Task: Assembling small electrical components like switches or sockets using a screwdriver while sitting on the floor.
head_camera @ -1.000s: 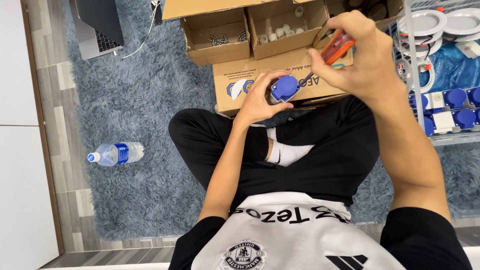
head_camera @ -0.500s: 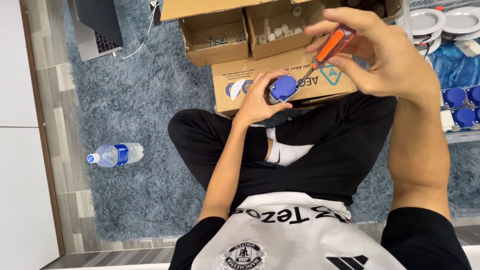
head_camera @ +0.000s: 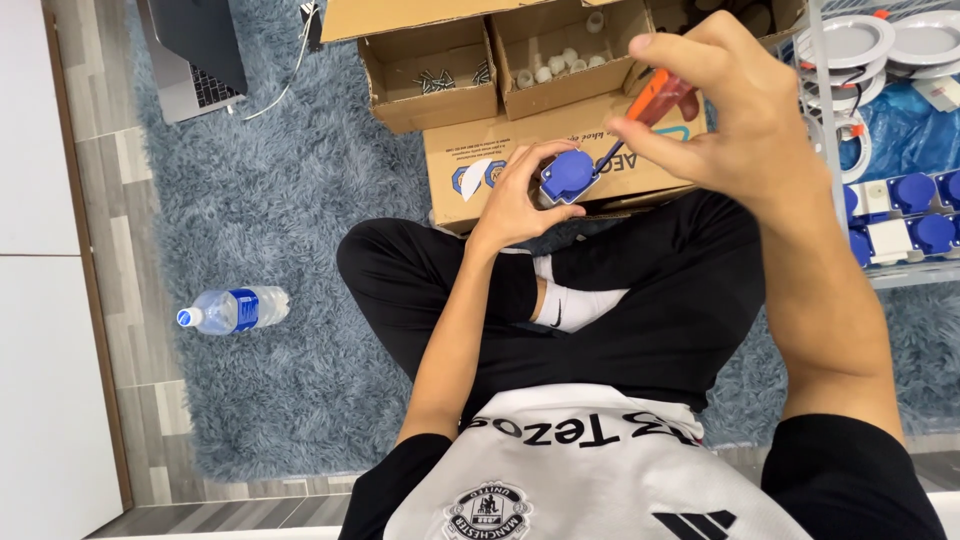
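Upper centre of the frame: your left hand [head_camera: 515,200] is gripping the blue socket cap [head_camera: 567,176], while your right hand [head_camera: 730,120] is pinching the orange screwdriver [head_camera: 650,105], shaft slanting down-left onto the cap.

Bright even indoor light, soft faint shadows, sharp focus, slight wide-angle edge stretch

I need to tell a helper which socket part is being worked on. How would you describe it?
In front of the open cardboard box, the left hand holds a round blue plastic socket cap. Unlike the blue caps in the wire rack, an orange-handled screwdriver touches it.
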